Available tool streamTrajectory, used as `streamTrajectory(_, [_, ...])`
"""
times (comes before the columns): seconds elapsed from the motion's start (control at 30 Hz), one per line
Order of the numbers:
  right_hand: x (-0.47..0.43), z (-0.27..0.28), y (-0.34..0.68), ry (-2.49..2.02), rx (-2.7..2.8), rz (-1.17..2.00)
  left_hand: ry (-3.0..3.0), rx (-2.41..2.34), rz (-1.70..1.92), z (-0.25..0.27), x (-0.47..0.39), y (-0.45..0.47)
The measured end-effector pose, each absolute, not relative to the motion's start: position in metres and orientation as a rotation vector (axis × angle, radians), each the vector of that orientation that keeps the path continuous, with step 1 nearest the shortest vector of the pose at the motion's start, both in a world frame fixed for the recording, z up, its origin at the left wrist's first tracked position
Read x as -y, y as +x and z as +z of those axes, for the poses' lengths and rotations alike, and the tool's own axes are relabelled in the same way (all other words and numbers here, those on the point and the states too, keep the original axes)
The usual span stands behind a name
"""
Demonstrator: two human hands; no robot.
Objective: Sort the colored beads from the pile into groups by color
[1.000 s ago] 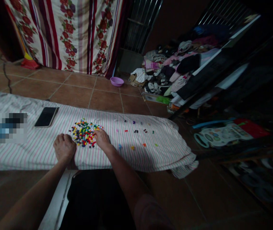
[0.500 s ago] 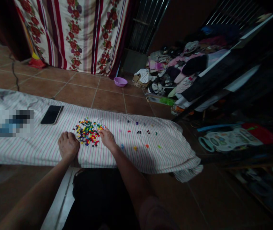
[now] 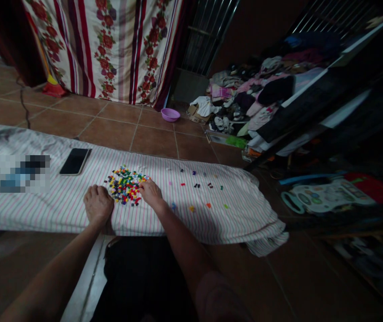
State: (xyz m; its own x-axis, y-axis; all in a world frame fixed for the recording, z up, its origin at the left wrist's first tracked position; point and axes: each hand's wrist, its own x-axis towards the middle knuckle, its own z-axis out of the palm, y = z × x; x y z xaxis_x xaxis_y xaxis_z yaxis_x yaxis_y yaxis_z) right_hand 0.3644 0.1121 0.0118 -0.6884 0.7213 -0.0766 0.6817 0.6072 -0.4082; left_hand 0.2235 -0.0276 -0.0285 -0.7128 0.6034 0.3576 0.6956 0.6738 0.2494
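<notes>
Currently, in the head view, a heap of small coloured pieces [image 3: 124, 190] lies on a striped cloth [image 3: 60, 201] between both hands. The right hand [image 3: 150, 192] is at the heap's right edge, fingertips bent towards it; I cannot tell whether they pinch a piece. The left hand [image 3: 98, 203] rests palm down just beside the left edge, its grip hidden underneath. Small colour groups [image 3: 197, 185] sit to the right in spaced rows, cloth showing between and beyond them. A phone [image 3: 75, 162] lies near the far edge, well apart from the heap.
</notes>
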Motion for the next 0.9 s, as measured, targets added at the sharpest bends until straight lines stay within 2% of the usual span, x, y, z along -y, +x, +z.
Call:
streamTrajectory(0.2, [-0.115,0.017,0.355,-1.311,2.772,0.639,-1.039,2.643,-0.534,-0.029,0.028,0.223])
streamTrajectory(0.43, [-0.114,0.008,0.367,-1.176,2.541,0.739,-1.049,2.654,-0.507,-0.026,0.029,0.226])
streamTrajectory(0.6, [-0.118,0.004,0.388,-1.172,2.307,0.902,-1.042,2.698,-0.501,-0.015,0.030,0.231])
streamTrajectory(0.9, [-0.158,-0.007,0.465,-1.227,2.054,0.977,-1.076,2.675,-0.431,-0.012,0.031,0.231])
